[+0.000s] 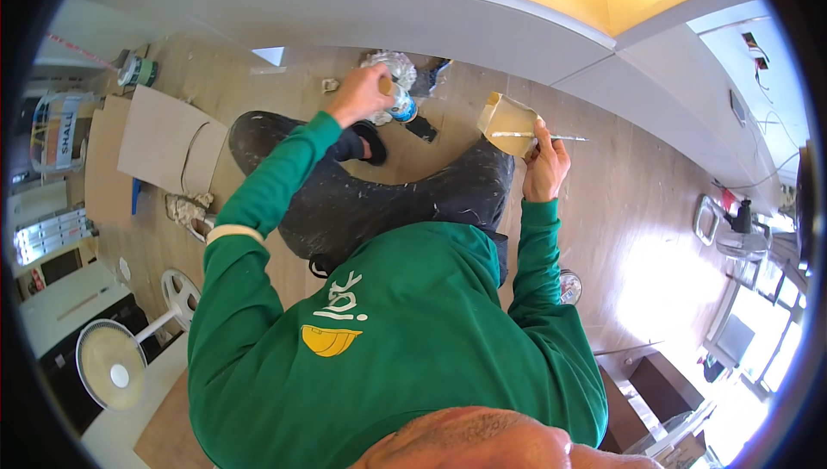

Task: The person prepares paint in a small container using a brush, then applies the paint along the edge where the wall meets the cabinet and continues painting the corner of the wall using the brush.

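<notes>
Wood floor [607,185] lay below. Left hand [360,95] held can [403,107], fingers curled round upper end; body probably stiff, slippery, best gripped mid-height. Right hand's [546,166] fingers pinched carton [510,116] and thin tool [515,134] near knee [489,178]; carton seemed light, crushable, best held by edge.

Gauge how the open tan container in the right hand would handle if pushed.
The open tan container is probably light: the right hand holds it along with a thin tool. It looks thin-walled, so it might flex if squeezed.
</notes>
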Available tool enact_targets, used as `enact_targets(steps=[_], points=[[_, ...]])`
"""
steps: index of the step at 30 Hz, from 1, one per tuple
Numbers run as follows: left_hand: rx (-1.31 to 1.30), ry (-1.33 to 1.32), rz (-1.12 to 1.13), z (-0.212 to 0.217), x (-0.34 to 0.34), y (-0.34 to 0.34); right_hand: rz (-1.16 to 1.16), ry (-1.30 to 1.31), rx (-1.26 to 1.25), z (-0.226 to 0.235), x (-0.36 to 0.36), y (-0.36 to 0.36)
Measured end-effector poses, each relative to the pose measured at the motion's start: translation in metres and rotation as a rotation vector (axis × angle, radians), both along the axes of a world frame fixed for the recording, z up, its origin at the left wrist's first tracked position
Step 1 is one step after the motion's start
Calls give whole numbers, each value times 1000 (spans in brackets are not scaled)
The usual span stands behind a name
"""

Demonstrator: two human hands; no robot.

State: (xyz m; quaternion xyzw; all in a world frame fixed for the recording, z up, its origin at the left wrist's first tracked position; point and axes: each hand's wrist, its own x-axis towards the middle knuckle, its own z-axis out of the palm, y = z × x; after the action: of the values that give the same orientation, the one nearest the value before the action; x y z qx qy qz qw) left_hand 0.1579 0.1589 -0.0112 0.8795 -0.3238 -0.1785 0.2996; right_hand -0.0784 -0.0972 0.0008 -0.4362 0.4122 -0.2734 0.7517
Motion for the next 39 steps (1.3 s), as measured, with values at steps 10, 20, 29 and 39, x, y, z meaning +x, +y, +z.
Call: enact_targets(steps=[10, 20, 29, 39], points=[[89, -46, -178, -207, -45, -134, -171, 93, 25, -23, -48, -56], [195, -104, -158, -208, -72, -146, -249, 126, 25, -37, -38, -76], [253, -268, -260, -206, -72, -157, -203, 90, 19, -32, -29, -73], [207, -257, -225, -211, -66, -152, -233, 118, -14, -29, -24, -68]])
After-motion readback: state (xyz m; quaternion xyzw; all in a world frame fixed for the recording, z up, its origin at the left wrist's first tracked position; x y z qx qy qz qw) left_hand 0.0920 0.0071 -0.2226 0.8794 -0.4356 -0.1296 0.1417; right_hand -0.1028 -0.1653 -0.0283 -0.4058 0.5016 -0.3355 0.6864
